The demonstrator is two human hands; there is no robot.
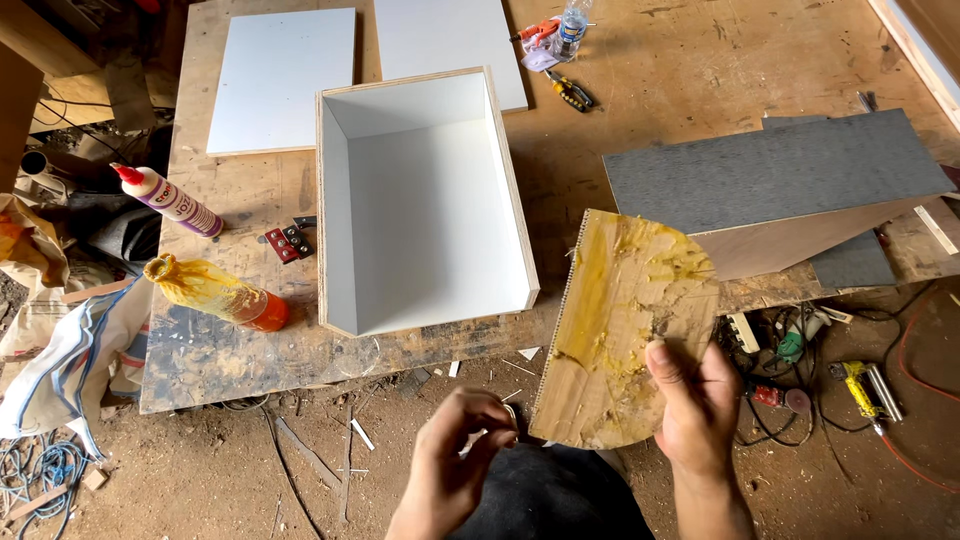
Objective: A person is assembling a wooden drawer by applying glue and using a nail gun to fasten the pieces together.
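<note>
My right hand [692, 400] grips a notched wooden spreader board [622, 330] smeared with yellow glue, held upright over the table's near edge. My left hand [455, 460] hovers lower left of the board with its fingers pinched on something small and pale near the board's bottom corner; what it is cannot be made out. Just beyond the board an open white box with plywood edges [520, 200] sits on the plywood worktable [250, 340].
A glue-coated orange bottle [215, 292] and a white glue bottle with a red tip [170, 200] lie at the left. Two white panels [280, 80] lie behind the box. Grey laminate sheets [780, 170] sit on the right. Cables and tools [850, 385] clutter the floor.
</note>
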